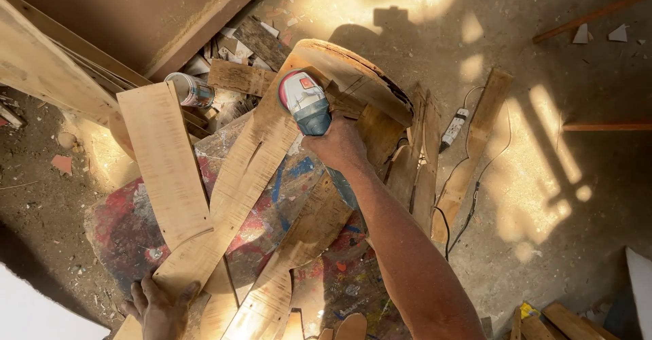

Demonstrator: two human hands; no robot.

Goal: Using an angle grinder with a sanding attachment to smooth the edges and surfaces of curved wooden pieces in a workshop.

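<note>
Right hand (337, 146) wraps tight around the blue-grey angle grinder (305, 102), its disc end pointing to twelve o'clock on the long curved plank (238, 190). Down at seven o'clock the left hand (159, 306) lies flat, fingers spread, pinning that plank's lower end. A paint-splashed board (285, 197) sits underneath; a spray can (190, 90) lies at ten o'clock, a power strip (454, 128) at three o'clock on the dusty floor (557, 197)
</note>
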